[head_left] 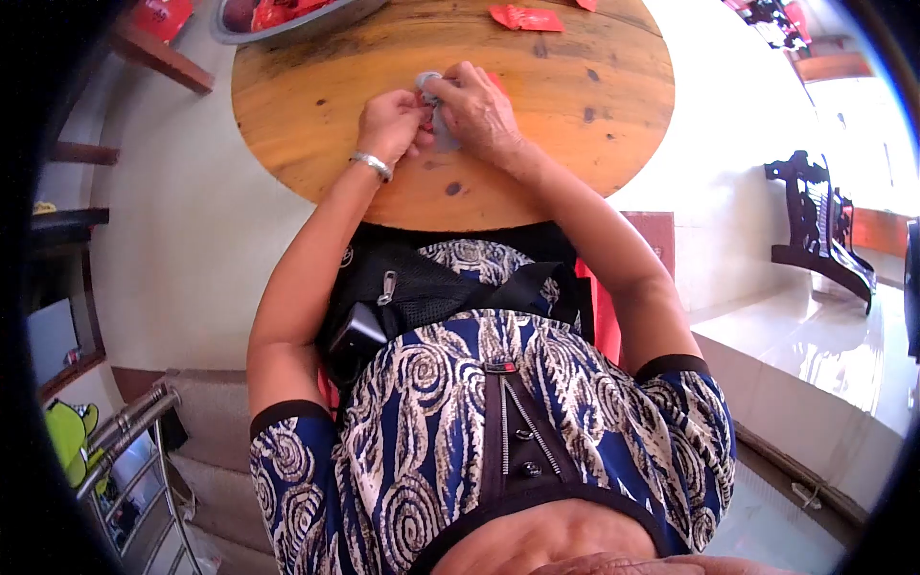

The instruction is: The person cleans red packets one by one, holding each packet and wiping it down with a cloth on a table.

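Over the wooden round table [364, 192], both hands meet on a small grey, soft-looking piece [444, 134], perhaps cloth or a pouch. My left hand [391, 126], with a silver bracelet at its wrist, pinches its left side, where a bit of dark red shows by the fingertips. From the right, my right hand [479, 113] closes its fingers round the upper part. A red scrap [495, 80] peeks out just beyond the right hand; whether it is held or lies on the table is hidden.
A grey metal basin [331, 26] with red packets stands at the table's far left. Red packets [527, 18] lie at the far edge. Wooden stool legs [168, 59] are to the left, a dark carved chair [815, 216] to the right. Metal railing [129, 422] stands lower left.
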A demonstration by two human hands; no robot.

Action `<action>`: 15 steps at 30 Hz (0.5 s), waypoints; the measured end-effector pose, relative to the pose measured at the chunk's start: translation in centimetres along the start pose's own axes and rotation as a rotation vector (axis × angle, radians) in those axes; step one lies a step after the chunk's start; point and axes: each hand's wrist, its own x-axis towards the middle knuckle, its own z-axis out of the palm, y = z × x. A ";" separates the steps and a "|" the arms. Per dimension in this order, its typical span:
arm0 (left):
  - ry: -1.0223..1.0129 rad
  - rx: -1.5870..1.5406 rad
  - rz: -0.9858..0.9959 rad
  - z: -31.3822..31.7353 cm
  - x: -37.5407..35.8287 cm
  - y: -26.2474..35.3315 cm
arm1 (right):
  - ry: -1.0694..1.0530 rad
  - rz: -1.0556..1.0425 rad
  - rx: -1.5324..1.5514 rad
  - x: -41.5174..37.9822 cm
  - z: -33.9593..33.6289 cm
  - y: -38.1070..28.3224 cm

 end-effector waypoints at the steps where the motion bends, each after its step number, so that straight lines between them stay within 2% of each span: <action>1: 0.009 -0.004 -0.016 0.1 -0.3 0.2 | 0.035 0.017 -0.015 0.0 0.5 0.2; 7: 0.024 -0.019 -0.037 0.0 -0.3 0.0 | 0.093 0.136 -0.089 -0.4 0.6 1.1; 15: 0.028 -0.051 -0.035 -0.4 0.2 -0.7 | 0.063 0.157 -0.105 -1.7 -1.5 5.2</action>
